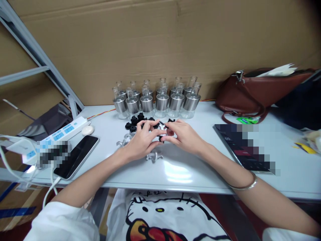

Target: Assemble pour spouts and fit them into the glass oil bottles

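My left hand (142, 140) and my right hand (182, 135) meet over the middle of the table. Both are closed, fingertips pinching a small black-and-silver fitting (162, 126) between them. Fingers cover much of it, so its exact kind is unclear. Just behind my left hand lie several small black stopper-like parts (134, 119), and a few more black pieces (171, 120) show behind my right fingers. Several shiny silver metal pieces (154, 156) lie beside and in front of my left hand. Beyond these stand several glass bottles (162, 101) with metal bands, upright in rows.
A white power strip (66, 131), a round white object (87, 130) and a phone (77, 157) with cables occupy the left side. To the right are a dark-screened tablet (240, 147), a brown leather bag (255, 88) and a green packet (247, 120). Cardboard (150, 40) walls the back.
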Tool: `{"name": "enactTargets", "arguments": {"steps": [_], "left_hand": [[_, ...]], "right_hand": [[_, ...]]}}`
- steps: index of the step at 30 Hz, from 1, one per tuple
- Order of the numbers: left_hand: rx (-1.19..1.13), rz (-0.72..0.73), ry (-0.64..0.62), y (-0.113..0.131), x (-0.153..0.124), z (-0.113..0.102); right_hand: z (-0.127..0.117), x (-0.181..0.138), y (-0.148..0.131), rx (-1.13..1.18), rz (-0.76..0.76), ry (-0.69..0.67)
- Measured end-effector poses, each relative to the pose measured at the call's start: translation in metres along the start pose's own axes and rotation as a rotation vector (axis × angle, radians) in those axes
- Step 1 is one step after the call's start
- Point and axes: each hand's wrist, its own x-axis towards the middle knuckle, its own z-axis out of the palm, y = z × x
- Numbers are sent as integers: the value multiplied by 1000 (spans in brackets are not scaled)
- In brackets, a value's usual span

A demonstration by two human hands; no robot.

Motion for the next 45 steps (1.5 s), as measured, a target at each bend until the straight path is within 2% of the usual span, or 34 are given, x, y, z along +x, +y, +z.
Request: {"name": "enactTargets", "arguments": {"steps": [5,13,19,29,35,39,42,45], "left_hand": [[-57,-44,1,1,-1,1],[-54,5,67,1,1,1],[-110,4,51,-1,1,-2],[-3,96,223,4,4,-5],[-193,38,186,-6,0,1],[-253,-5,262,-5,-1,1],[-202,53,328,-4,1,0],[-143,108,358,-5,2,1]], "right_hand": [[0,1,1,9,-6,-29],[-1,1,0,0,-20,-24],[0,0,-1,4,-74,-25],[-4,0,-7,67,22,44],[0,0,-4,21,-83,-27],[-6,0,-4,87,6,-3],[-7,0,-9,180,95,32],[-2,1,-17,374,216,53]]}}
